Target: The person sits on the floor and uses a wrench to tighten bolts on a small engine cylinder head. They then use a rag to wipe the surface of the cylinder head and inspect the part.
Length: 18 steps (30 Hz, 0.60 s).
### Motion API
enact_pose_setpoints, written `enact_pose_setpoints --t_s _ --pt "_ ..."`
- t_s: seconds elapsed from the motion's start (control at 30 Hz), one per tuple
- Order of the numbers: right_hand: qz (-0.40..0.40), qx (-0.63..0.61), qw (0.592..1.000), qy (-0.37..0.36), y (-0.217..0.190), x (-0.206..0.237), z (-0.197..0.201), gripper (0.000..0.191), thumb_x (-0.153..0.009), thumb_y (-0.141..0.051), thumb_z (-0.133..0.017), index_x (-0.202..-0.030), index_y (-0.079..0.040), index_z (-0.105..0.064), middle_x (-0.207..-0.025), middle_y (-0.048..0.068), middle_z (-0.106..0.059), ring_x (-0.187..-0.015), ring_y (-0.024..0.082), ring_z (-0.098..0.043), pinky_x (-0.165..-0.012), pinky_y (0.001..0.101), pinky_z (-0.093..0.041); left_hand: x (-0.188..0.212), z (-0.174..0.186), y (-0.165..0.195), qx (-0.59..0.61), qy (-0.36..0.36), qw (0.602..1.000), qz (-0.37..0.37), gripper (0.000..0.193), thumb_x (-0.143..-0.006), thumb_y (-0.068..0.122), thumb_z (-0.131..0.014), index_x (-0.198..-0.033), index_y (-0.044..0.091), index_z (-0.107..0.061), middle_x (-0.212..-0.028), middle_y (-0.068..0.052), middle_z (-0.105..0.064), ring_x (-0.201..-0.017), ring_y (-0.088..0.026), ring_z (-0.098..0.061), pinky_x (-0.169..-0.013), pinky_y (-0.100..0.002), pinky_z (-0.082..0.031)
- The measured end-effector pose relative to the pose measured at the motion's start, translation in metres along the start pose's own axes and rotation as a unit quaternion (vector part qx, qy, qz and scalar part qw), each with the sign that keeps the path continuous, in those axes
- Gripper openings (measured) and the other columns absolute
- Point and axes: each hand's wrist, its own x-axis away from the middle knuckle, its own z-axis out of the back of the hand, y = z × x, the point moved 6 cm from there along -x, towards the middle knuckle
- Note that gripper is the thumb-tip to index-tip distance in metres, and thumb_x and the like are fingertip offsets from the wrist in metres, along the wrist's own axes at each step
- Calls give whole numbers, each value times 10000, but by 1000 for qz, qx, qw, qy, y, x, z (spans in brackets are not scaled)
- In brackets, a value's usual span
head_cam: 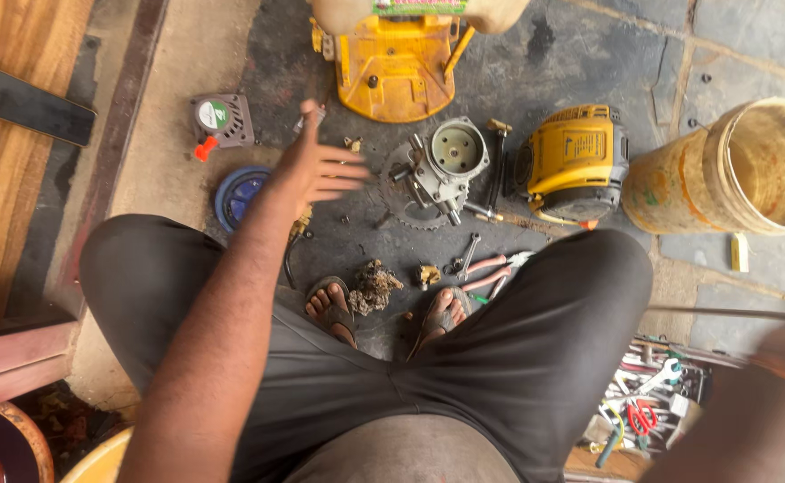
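Over at nine o'clock my left hand (316, 170) hovers above the floor (589, 63), fingers spread and holding nothing, with the blue round cap (232, 197) just below it and the grey recoil cover (223, 121) at its ten o'clock. Nearest its fingertips, at three o'clock, lies the grey engine block (446, 165), then the yellow housing (576, 161) and the bucket (750, 165). I judge a flat, slow reach best, coming at the block from its bare side, clear of the loose spanner (470, 252) and pliers (491, 268). My right hand (781, 358) is a blur at four o'clock; whether it grips anything I cannot tell.
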Motion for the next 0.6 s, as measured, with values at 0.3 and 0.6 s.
enact_pose_setpoints --t_s 0.3,0.6 --pt "-279 51 955 -89 184 39 -9 1080 -864 -898 -404 -1462 -8 -524 -1413 158 -642 -1297 217 -645 -1121 346 -518 -13 -10 -85 -453 258 852 59 531 -911 543 -677 -1159 75 -722 -1154 -205 -719 -1102 -373 -690 -917 -493 -573" --pt "-338 66 933 -105 209 141 -21 800 -957 -693 -436 -1380 -25 -562 -1341 133 -648 -1234 212 -649 -1078 347 -524 -19 -131 -182 -691 148 703 75 590 -964 336 -638 -1487 135 -455 -1473 -269 -461 -1208 -522 -562 -873 -702 -536"
